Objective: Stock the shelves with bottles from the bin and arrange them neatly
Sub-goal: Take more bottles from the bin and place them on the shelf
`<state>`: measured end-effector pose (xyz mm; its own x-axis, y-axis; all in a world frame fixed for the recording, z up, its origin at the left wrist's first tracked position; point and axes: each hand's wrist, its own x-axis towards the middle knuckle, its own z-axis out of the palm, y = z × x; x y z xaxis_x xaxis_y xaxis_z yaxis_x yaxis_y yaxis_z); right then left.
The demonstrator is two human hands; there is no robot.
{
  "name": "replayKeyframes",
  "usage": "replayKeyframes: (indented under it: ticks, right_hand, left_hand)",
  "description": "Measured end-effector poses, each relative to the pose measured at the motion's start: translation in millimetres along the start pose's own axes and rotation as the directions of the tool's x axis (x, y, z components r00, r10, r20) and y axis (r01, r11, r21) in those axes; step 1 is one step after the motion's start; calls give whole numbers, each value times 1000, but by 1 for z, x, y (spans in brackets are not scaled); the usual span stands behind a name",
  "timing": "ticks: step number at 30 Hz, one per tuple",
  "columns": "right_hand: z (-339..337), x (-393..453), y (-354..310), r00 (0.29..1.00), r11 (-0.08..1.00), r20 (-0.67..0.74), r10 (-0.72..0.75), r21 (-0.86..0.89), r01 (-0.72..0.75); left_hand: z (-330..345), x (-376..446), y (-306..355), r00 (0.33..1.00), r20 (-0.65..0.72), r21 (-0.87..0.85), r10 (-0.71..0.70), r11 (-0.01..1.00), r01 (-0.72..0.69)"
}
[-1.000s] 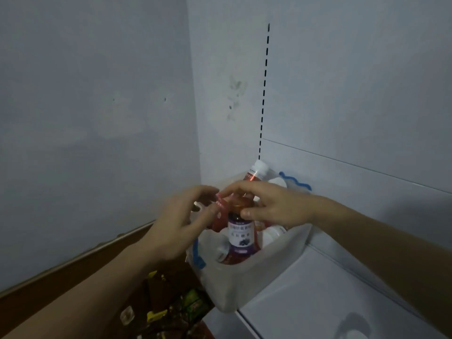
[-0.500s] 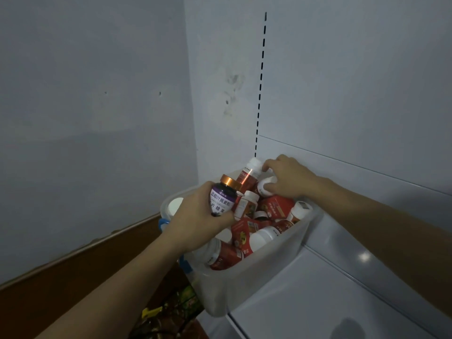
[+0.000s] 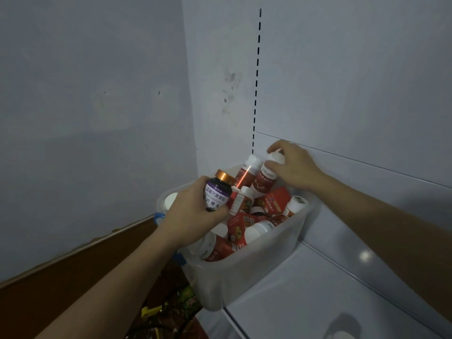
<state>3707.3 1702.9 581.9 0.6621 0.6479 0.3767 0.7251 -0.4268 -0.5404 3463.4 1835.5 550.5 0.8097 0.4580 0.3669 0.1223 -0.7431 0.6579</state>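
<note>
We are early on: our left hand (image 3: 195, 216) grips 1 dark purple-label bottle (image 3: 218, 193), our right hand (image 3: 294, 167) pinches a white-capped red bottle (image 3: 266, 177), the bin (image 3: 256, 265) at the shelf's (image 3: 318, 289) left corner looks full, and no bottle stands on the shelf.

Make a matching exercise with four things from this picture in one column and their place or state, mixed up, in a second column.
Things:
1. dark bottle with copper cap
2. red bottle with white cap
3. translucent plastic bin
4. white shelf

Places or states:
A. carries the bin at its left end
B. gripped by the left hand, held above the bin
C. full of red and white bottles
D. gripped at its top by the right hand, at the back of the bin

Pairs: 1-B, 2-D, 3-C, 4-A
</note>
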Motion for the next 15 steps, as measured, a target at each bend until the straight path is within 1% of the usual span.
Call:
replayKeyframes:
  ticks: [1,3,5,7,9,10,11,12,13,15]
  right_hand:
    - [-7,-6,-3,998,988,-35,46,148,-41]
    - [-18,-20,-8,991,916,-39,130,388,-105]
    - [-27,-35,-12,985,845,-47,169,520,-120]
    - [-34,-53,-19,977,773,-72,201,624,-113]
    - [-41,-71,-26,962,684,-96,256,722,-110]
    - [-45,-81,-30,952,632,-103,290,767,-110]
    - [-49,-92,-36,937,570,-105,332,814,-110]
    - [-53,-102,-41,920,507,-104,378,855,-112]
    - [-58,-113,-47,900,443,-92,426,889,-119]
    - [-64,-135,-59,863,347,-57,502,927,-141]
  left_hand:
    - [0,1,0,1000,2,-6,0,1000,0]
    - [-1,2,2,1000,10,-17,10,1000,-10]
    - [-3,2,8,999,20,-51,33,998,-32]
    - [-6,0,20,997,31,-126,67,990,-63]
    - [-7,-7,36,996,37,-240,85,968,-74]
    - [-7,-13,45,997,36,-320,74,946,-58]
    - [-7,-19,52,998,44,-417,47,909,-25]
    - [-7,-26,60,998,67,-525,11,851,25]
    - [-6,-33,66,994,104,-630,-24,772,85]
    - [-4,-46,76,976,204,-801,-76,560,211]
